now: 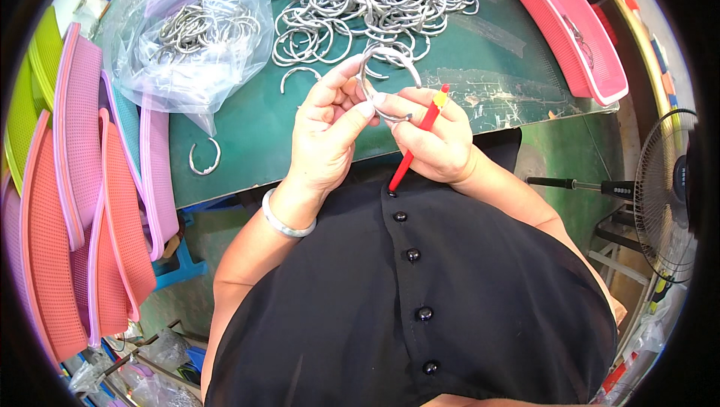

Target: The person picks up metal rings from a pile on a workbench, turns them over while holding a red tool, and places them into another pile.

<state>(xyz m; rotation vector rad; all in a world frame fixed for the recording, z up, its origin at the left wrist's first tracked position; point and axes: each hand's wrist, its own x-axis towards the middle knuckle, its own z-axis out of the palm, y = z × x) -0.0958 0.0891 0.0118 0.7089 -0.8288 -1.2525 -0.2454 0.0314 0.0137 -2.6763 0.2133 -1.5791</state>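
Note:
My left hand (324,135) pinches a silver metal ring (381,63) between thumb and fingers, just above the near edge of the green table (247,144). My right hand (435,137) grips a red tool with a yellow tip (417,144) and also touches the lower part of the same ring. Both hands meet over the table edge, in front of my black buttoned top. A silver bangle sits on my left wrist.
A heap of metal rings (375,2) lies at the far middle of the table. A clear plastic bag of rings (191,32) is at far left. One loose ring (204,157) lies near the front edge. Pink baskets (577,32) stand right; stacked coloured baskets (75,204) left; a fan (667,197) right.

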